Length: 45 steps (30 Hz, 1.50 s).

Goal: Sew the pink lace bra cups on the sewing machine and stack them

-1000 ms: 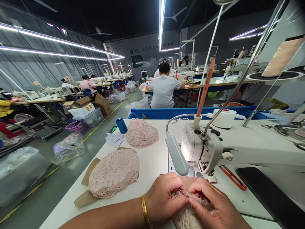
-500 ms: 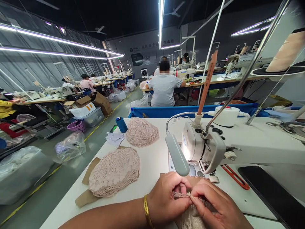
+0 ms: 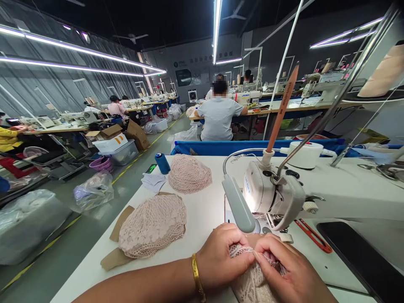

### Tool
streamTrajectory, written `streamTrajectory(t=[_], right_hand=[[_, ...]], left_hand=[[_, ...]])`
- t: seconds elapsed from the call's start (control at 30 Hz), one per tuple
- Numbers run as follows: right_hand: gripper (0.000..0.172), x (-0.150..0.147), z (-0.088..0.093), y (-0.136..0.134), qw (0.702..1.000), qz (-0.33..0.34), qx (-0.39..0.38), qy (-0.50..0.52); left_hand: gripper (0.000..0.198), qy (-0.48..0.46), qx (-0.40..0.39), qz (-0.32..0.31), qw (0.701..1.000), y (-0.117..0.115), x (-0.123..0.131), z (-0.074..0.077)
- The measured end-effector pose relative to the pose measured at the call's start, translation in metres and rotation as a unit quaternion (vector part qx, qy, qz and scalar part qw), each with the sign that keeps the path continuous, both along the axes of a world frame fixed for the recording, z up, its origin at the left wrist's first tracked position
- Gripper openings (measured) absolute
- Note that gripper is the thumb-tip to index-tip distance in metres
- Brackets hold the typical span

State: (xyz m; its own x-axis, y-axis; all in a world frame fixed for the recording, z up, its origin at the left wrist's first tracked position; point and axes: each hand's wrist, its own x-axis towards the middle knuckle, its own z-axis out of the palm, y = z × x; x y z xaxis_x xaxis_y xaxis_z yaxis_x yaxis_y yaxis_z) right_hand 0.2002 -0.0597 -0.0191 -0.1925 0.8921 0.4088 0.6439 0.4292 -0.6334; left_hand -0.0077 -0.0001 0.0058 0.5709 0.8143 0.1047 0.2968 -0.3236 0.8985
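Both hands pinch the edge of a pale pink lace piece [image 3: 252, 283] just in front of the sewing machine [image 3: 257, 189]. My left hand [image 3: 221, 256], with a gold bangle at the wrist, closes thumb and fingers on the lace. Close against it, my right hand [image 3: 284, 265] grips the same edge, fingertips nearly touching the left thumb. The lace's lower part hangs below the hands and runs out of view. On the table to the left lie two stacks of similar lace, a nearer stack [image 3: 154, 227] over brown card and a farther stack [image 3: 190, 174].
A blue thread spool [image 3: 162, 163] stands beside the farther stack. Right of the hands lie an orange-handled tool [image 3: 314, 236] and a black phone [image 3: 356, 256]. A grey lamp [image 3: 239, 204] hangs over the needle area. A co-worker [image 3: 219, 113] sits ahead, beyond the blue cloth [image 3: 221, 147].
The lace edge between my hands has been turned and spread a little, so more of its mesh shows. My view has shifted slightly; the stacks stay put.
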Motion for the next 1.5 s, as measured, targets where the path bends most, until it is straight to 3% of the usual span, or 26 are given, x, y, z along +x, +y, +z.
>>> streamTrajectory(t=[0.33,0.43,0.57,0.63,0.77,0.97,1.07,1.23,1.5], right_hand=[[0.027,-0.002,-0.021,0.029,0.987,-0.087,0.053,-0.127],[0.026,0.0,-0.026,0.031,0.98,-0.115,0.063,-0.147],[0.032,-0.002,-0.038,0.029,0.972,-0.161,0.081,-0.152],[0.037,-0.002,-0.044,0.028,0.968,-0.179,0.09,-0.153],[0.036,0.006,-0.048,0.025,0.965,-0.175,0.099,-0.166],[0.033,0.026,-0.039,0.021,0.963,-0.026,0.116,-0.241],[0.041,0.031,-0.04,0.02,0.957,0.009,0.104,-0.269],[0.045,0.037,-0.049,0.022,0.947,-0.021,0.114,-0.298],[0.043,0.038,-0.049,0.028,0.92,-0.073,0.173,-0.344]], left_hand=[[0.013,0.214,0.129,0.049,0.967,0.015,0.012,-0.002],[0.019,0.199,0.223,0.054,0.953,0.013,0.012,0.0],[0.009,0.123,0.419,0.017,0.899,0.011,0.011,-0.003],[0.018,0.106,0.468,0.002,0.877,0.011,0.01,-0.006],[0.028,0.139,0.49,-0.007,0.86,0.011,0.009,-0.008],[0.031,0.174,0.476,0.011,0.862,0.009,0.011,-0.014],[0.027,0.185,0.484,0.007,0.855,0.008,0.009,-0.014],[0.012,0.201,0.482,0.026,0.852,0.004,0.004,-0.008],[0.017,0.203,0.496,0.055,0.843,0.007,0.008,-0.008]])
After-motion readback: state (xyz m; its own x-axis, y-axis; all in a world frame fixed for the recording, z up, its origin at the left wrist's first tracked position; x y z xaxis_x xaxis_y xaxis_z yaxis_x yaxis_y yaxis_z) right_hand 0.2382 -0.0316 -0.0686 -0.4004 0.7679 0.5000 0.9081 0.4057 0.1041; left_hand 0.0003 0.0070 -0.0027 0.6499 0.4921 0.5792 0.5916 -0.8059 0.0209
